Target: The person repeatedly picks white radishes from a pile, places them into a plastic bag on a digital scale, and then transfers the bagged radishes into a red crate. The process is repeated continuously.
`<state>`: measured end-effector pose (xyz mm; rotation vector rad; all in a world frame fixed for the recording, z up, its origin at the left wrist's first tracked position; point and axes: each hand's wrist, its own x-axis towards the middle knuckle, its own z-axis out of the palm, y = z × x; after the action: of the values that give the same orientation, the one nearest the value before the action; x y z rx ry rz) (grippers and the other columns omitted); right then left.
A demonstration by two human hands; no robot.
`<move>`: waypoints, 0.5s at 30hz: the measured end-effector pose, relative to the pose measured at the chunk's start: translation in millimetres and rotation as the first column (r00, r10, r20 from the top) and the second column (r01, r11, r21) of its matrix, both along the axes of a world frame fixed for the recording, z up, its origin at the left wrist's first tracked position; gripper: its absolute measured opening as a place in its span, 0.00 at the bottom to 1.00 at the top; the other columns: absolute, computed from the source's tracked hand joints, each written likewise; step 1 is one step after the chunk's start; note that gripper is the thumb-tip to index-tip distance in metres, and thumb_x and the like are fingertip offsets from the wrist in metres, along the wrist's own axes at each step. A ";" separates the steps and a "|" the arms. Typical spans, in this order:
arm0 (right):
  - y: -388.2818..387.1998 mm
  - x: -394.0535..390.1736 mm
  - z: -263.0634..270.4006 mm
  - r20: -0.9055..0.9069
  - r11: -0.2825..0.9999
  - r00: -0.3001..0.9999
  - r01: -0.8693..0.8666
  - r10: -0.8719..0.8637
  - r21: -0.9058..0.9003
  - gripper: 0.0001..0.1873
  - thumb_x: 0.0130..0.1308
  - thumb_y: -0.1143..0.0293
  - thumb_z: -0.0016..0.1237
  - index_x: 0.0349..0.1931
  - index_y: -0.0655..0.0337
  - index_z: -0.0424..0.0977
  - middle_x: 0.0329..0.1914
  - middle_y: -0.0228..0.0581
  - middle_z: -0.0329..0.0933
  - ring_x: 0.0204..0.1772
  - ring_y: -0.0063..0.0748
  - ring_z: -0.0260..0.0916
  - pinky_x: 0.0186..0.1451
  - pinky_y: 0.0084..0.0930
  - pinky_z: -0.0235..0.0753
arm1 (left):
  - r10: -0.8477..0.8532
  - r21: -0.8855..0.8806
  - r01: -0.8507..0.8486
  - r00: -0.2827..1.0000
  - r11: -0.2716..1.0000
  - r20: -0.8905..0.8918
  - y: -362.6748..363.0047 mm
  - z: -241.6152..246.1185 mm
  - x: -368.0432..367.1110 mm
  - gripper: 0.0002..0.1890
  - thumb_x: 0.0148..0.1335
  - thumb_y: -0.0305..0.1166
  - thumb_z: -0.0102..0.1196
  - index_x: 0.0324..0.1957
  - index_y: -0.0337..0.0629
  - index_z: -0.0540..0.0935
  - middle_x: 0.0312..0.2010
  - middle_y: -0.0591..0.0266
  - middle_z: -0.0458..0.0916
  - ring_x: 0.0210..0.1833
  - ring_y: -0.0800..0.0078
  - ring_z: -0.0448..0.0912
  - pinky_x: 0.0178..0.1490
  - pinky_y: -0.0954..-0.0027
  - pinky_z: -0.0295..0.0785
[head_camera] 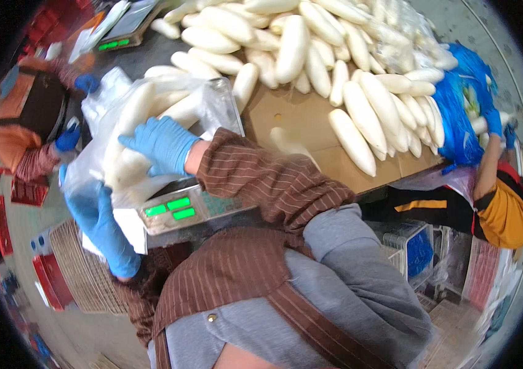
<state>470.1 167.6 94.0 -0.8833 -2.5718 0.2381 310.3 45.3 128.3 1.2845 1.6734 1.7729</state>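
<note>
A clear plastic bag point(87, 152) with several daikon radishes point(134, 107) in it lies on a digital scale point(215, 205) with lit green readouts. My right hand point(162, 145), in a blue glove, lies across the radishes at the bag's mouth, fingers spread. Whether it grips one is hidden beneath the palm. My left hand point(95, 212), gloved too, is at the near left edge of the bag, the film between its thumb and fingers. To the right of my right forearm, one blurred daikon point(291, 145) is on the cardboard.
Many daikons point(291, 50) are heaped on the table's brown cardboard point(268, 110). At left, a co-worker point(30, 124) stands near a second scale point(125, 27). Another co-worker point(506, 203) at right handles a blue bag point(457, 110). Stacked crates point(84, 272) stand at lower left.
</note>
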 end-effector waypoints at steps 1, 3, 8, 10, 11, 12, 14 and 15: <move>-1.8 6.8 -2.7 -0.043 1.000 0.999 -0.001 0.000 -0.012 0.42 0.44 0.58 0.68 0.63 0.53 0.68 0.45 0.43 0.77 0.48 0.46 0.76 0.50 0.46 0.74 | 0.052 -0.074 -0.051 0.999 0.996 0.008 -2.1 0.0 -3.4 0.32 0.65 0.17 0.55 0.70 0.36 0.62 0.61 0.57 0.71 0.59 0.70 0.71 0.63 0.69 0.67; -9.6 33.6 -1.9 -0.216 0.999 0.976 0.023 -0.018 0.023 0.42 0.43 0.58 0.69 0.62 0.52 0.69 0.45 0.43 0.77 0.48 0.46 0.76 0.51 0.45 0.73 | 0.053 -0.045 -0.048 0.990 0.998 0.132 -3.3 -1.7 -6.8 0.31 0.64 0.17 0.55 0.70 0.35 0.63 0.61 0.56 0.71 0.60 0.70 0.71 0.64 0.69 0.67; -43.0 185.7 -15.4 -0.618 0.843 0.602 0.497 -0.506 -0.206 0.43 0.46 0.66 0.70 0.65 0.61 0.67 0.51 0.51 0.75 0.55 0.55 0.71 0.59 0.41 0.71 | 0.067 -0.010 -0.066 0.996 0.998 0.058 3.3 -4.9 -6.6 0.29 0.65 0.19 0.56 0.68 0.31 0.65 0.62 0.55 0.72 0.59 0.69 0.72 0.64 0.68 0.68; -61.6 242.7 -36.4 -0.475 0.631 0.444 0.679 -0.760 -0.375 0.43 0.46 0.63 0.70 0.65 0.61 0.67 0.49 0.53 0.74 0.53 0.55 0.71 0.57 0.44 0.72 | 0.093 -0.069 -0.091 0.996 0.993 0.014 8.0 -4.7 -3.8 0.28 0.67 0.22 0.55 0.67 0.31 0.65 0.62 0.56 0.71 0.58 0.70 0.73 0.64 0.67 0.67; -70.7 263.5 -49.1 -0.324 0.480 0.380 0.813 -0.866 -0.329 0.43 0.46 0.61 0.70 0.65 0.60 0.67 0.49 0.53 0.74 0.52 0.56 0.71 0.57 0.45 0.71 | 0.088 -0.060 -0.091 0.995 0.994 -0.038 10.3 -4.2 -2.5 0.27 0.67 0.23 0.55 0.67 0.31 0.66 0.62 0.56 0.71 0.58 0.70 0.73 0.64 0.67 0.67; -79.4 281.8 -60.5 -0.128 0.335 0.310 0.859 -0.942 -0.387 0.43 0.46 0.59 0.70 0.65 0.59 0.67 0.48 0.53 0.74 0.51 0.56 0.71 0.56 0.46 0.71 | 0.089 -0.096 -0.089 0.996 0.991 -0.007 13.5 -4.2 -0.7 0.26 0.67 0.24 0.56 0.66 0.31 0.67 0.62 0.56 0.71 0.58 0.70 0.73 0.64 0.67 0.67; -97.5 294.7 -80.4 -0.064 0.348 0.344 0.895 -0.937 -0.280 0.44 0.46 0.59 0.69 0.66 0.58 0.67 0.46 0.53 0.75 0.50 0.56 0.72 0.56 0.46 0.71 | 0.098 -0.116 -0.095 0.995 0.989 0.021 18.4 -4.0 2.1 0.26 0.67 0.26 0.57 0.65 0.31 0.68 0.61 0.55 0.71 0.57 0.70 0.72 0.64 0.67 0.66; -105.6 300.8 -85.0 0.044 0.285 0.307 0.921 -0.951 -0.267 0.44 0.46 0.59 0.69 0.66 0.57 0.67 0.46 0.53 0.75 0.50 0.57 0.72 0.56 0.46 0.71 | 0.100 -0.123 -0.100 0.995 0.987 -0.005 20.5 -4.0 3.2 0.26 0.67 0.26 0.58 0.64 0.30 0.68 0.61 0.55 0.71 0.57 0.70 0.72 0.64 0.68 0.66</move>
<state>770.9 62.0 9.0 -2.2341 -1.4534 0.2207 313.5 65.8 124.4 1.1646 1.8450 1.6955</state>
